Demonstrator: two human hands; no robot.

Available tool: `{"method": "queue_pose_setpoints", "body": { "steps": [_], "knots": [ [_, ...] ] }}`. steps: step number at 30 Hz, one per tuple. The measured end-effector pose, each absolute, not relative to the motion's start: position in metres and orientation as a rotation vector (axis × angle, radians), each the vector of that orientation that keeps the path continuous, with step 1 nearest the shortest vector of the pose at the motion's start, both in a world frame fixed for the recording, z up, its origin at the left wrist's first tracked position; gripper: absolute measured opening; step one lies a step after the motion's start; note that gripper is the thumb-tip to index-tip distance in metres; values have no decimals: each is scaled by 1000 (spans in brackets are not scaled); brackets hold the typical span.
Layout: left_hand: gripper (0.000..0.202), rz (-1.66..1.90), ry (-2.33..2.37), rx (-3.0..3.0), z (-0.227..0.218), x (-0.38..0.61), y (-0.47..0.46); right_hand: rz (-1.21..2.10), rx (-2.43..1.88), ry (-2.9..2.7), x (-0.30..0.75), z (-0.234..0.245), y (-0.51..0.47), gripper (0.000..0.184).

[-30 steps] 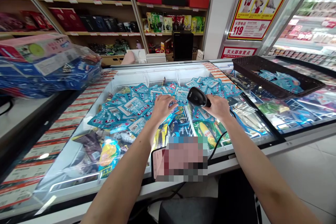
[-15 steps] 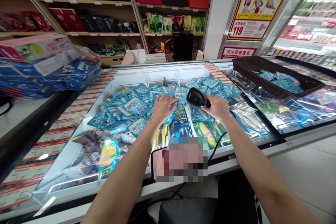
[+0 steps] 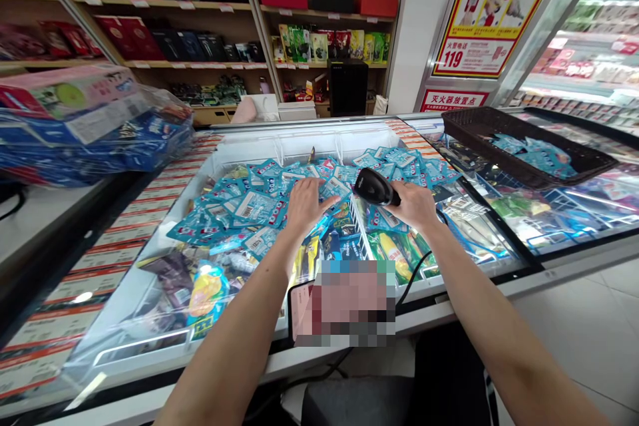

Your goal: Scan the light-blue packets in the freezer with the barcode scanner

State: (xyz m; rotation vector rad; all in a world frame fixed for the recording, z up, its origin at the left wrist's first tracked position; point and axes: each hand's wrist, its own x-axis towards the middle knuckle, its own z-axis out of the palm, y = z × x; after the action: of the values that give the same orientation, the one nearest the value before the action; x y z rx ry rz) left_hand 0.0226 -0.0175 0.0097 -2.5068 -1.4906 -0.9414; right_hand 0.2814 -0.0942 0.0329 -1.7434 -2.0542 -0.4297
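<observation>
My right hand (image 3: 415, 205) is wrapped round the grip of a black barcode scanner (image 3: 375, 187), whose head points left over a heap of teal packets (image 3: 249, 206) in an open chest freezer (image 3: 164, 239). A black cable runs down from the scanner. My left hand (image 3: 305, 205) lies on the packets just left of the scanner head, fingers bent, thumb and fingers pinching the edge of one teal packet (image 3: 333, 188) with a white barcode label. A wire divider (image 3: 360, 233) splits the freezer under the scanner.
A black basket (image 3: 524, 146) with a few teal packets sits on the glass lid at right. Stacked blue shrink-wrapped boxes (image 3: 84, 126) rest at the left. A phone (image 3: 299, 306) leans at the freezer's near edge. Shelves of goods line the back wall.
My left hand has shifted slightly left and drawn one labelled packet toward the scanner head. The scanner has dipped a little lower.
</observation>
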Motion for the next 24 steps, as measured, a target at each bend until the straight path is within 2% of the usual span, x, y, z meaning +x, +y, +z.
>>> {"method": "queue_pose_setpoints", "body": {
  "steps": [5,13,24],
  "knots": [
    [55,-1021,-1529,-2506,16,23,-23,-452,-1669,-2075,281,30,-93,37],
    [39,-1152,-1457,-2600,23,23,-27,-423,-1544,-2153,277,27,-93,35],
    [39,-1249,-1509,-2663,24,23,-27,-449,-1472,-2142,275,28,-94,35]
  ]
}}
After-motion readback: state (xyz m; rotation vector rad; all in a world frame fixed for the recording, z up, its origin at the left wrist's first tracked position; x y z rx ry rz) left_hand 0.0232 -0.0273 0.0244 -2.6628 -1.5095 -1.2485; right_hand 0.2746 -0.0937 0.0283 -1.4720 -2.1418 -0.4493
